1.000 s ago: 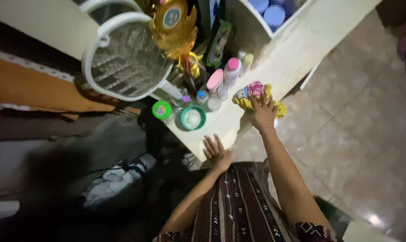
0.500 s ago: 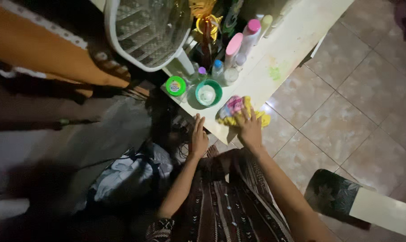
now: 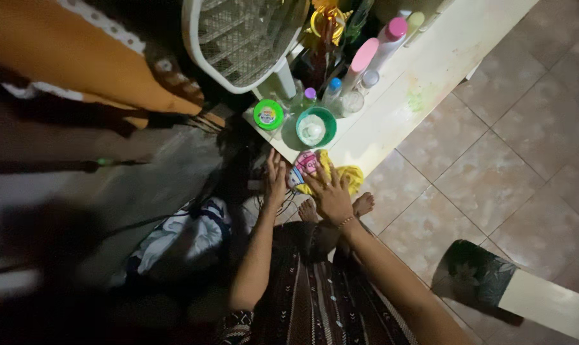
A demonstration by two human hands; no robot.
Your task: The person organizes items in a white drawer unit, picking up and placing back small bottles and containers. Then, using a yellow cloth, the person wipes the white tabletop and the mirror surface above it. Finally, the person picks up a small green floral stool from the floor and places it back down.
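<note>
My right hand [image 3: 331, 195] lies flat, fingers spread, on a yellow and pink cloth [image 3: 348, 176] at the near corner of a cream shelf top [image 3: 404, 108]. My left hand [image 3: 275, 181] rests with straight fingers against the shelf's near edge, just left of the cloth, holding nothing. Behind the cloth stand a green-rimmed tub [image 3: 313, 127], a green-capped jar [image 3: 267, 114] and pink-capped bottles [image 3: 361, 61]. My bare feet [image 3: 363, 204] show below the shelf.
A white mesh fan guard [image 3: 241, 38] leans at the back of the shelf, beside gold ornaments [image 3: 324, 19]. An orange cloth [image 3: 59, 57] lies at left, a white and dark bundle [image 3: 177, 239] on the floor, a dark patterned cushion [image 3: 471, 275] on the tiles at right.
My right hand has dragged the cloth along the shelf top towards me to its near corner. My left hand has stayed at the shelf's edge. The camera view has shifted.
</note>
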